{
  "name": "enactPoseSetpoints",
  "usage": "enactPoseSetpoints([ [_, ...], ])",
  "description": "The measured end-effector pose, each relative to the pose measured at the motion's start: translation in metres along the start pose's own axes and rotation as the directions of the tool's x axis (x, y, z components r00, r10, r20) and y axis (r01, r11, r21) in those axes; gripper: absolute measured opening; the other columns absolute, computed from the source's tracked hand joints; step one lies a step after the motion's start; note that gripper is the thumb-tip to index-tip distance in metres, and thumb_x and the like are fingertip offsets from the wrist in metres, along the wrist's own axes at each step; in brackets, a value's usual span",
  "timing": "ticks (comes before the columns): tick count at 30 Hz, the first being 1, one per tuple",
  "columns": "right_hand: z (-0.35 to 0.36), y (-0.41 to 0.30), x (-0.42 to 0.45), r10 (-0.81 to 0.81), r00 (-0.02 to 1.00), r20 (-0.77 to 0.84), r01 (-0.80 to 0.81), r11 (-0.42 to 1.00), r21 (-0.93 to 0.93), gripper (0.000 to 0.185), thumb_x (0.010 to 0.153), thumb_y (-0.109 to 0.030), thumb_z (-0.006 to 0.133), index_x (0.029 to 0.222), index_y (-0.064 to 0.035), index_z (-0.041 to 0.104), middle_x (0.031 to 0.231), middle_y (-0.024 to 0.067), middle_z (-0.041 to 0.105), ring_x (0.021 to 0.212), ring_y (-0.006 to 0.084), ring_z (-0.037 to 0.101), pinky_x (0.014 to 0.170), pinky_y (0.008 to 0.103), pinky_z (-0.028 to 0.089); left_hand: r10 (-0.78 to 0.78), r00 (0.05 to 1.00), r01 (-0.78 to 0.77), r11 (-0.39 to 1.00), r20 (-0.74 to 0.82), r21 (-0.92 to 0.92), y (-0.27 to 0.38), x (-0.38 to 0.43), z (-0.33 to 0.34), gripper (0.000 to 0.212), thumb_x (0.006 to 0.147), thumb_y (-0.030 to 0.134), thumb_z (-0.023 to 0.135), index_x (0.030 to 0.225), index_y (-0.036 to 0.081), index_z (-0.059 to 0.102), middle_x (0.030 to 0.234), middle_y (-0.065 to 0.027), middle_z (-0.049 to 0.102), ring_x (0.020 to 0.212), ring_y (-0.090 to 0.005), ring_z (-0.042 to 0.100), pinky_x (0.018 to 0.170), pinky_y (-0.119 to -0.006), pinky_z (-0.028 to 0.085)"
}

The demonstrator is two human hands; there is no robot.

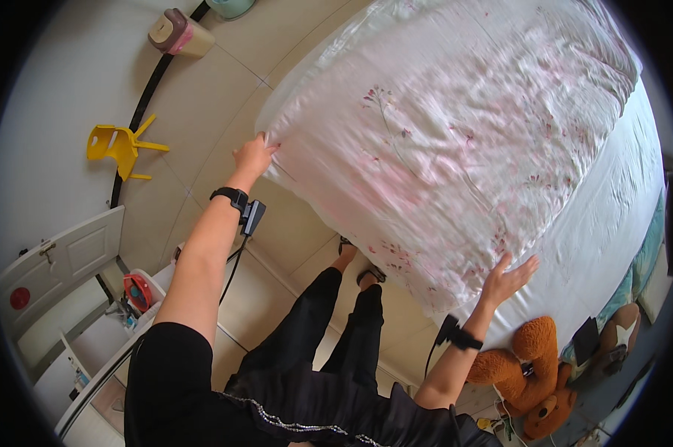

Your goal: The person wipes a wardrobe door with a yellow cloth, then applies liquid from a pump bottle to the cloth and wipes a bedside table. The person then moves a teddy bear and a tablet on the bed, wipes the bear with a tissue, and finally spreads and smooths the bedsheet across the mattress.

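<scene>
A white quilt (392, 151) with pink flowers lies rumpled over the bed, its near side hanging down toward my feet. My left hand (255, 155) pinches the quilt's left corner between thumb and fingers. Over the quilt's right edge, my right hand (507, 279) is spread with its thumb apart and nothing in its grasp; whether the palm touches the cloth is hard to tell. Pale bed sheet (588, 246) shows to the right of the quilt. Each wrist wears a black strap with a small device and a cable.
An orange-brown plush bear (537, 369) lies beside the bed's near right corner. Teal pillows (643, 262) are at the far right. On the left are a yellow child's chair (121, 146), a lidded bin (188, 36), a white door (74, 248) and a cabinet (99, 341) with items on it.
</scene>
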State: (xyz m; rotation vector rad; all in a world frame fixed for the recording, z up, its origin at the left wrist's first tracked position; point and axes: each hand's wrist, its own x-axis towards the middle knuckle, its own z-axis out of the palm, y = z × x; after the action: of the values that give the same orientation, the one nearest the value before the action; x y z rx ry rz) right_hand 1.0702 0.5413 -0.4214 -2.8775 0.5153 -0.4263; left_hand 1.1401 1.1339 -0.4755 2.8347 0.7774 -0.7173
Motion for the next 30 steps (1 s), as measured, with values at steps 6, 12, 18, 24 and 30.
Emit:
enactPoseSetpoints([
  [6,0.141,-0.23,-0.069,-0.438,0.808,0.395,0.202,0.834,0.513,0.072,0.091,-0.026,0.056,0.149,-0.0015,0.022,0.154,0.025,0.021,0.144,0.0397,0.017,0.118,0.046,0.013,0.055,0.998,-0.059,0.992,-0.04,-0.11,0.023,0.004,0.014,0.033,0.092,0.027,0.057,0.122,0.014,0.053,0.098,-0.016,0.069,0.098,-0.0386,0.064,0.095,-0.062,0.036],
  [12,0.036,-0.303,-0.102,-0.866,-0.29,0.407,-0.349,0.492,0.798,0.053,0.091,-0.036,0.062,0.137,-0.0122,0.052,0.133,0.0182,0.056,0.124,0.0314,0.052,0.106,0.0376,0.038,0.083,0.996,-0.077,0.989,-0.043,0.129,-0.031,-0.022,-0.003,0.029,0.093,0.028,0.054,0.117,0.011,0.056,0.098,-0.0172,0.069,0.094,-0.0393,0.063,0.082,-0.055,0.045],
  [18,0.092,-0.091,0.046,-0.185,0.844,0.503,-0.271,0.663,0.698,0.04,0.095,-0.016,0.057,0.132,-0.0015,0.053,0.133,0.0136,0.057,0.124,0.023,0.052,0.104,0.0328,0.039,0.024,0.999,-0.018,0.96,0.02,-0.278,-0.042,-0.069,-0.009,0.053,0.092,0.018,0.057,0.143,0.02,0.041,0.118,-0.0168,0.064,0.108,-0.036,0.06,0.099,-0.06,0.035],
  [24,0.096,-0.059,0.13,-0.247,0.952,-0.18,0.21,0.956,-0.204,0.047,0.098,-0.023,0.049,0.137,0.0042,0.044,0.137,0.0258,0.048,0.128,0.0312,0.048,0.108,0.0384,0.037,0.38,0.906,-0.376,0.925,-0.187,0.058,-0.015,-0.114,-0.03,0.078,0.089,0.016,0.062,0.153,0.029,0.019,0.16,-0.0101,0.012,0.146,-0.0279,0.015,0.113,-0.059,0.018],
  [30,0.141,-0.335,-0.066,-0.846,0.533,-0.004,0.553,0.345,0.758,0.053,0.085,-0.029,0.062,0.133,-0.0092,0.05,0.121,0.0202,0.062,0.103,0.0366,0.062,0.087,0.0477,0.047,0.433,0.86,-0.476,0.872,-0.268,-0.118,0.048,-0.057,-0.046,0.077,0.089,0.019,0.062,0.152,0.03,0.02,0.161,-0.0078,0.011,0.147,-0.0284,0.013,0.113,-0.064,0.009],
])
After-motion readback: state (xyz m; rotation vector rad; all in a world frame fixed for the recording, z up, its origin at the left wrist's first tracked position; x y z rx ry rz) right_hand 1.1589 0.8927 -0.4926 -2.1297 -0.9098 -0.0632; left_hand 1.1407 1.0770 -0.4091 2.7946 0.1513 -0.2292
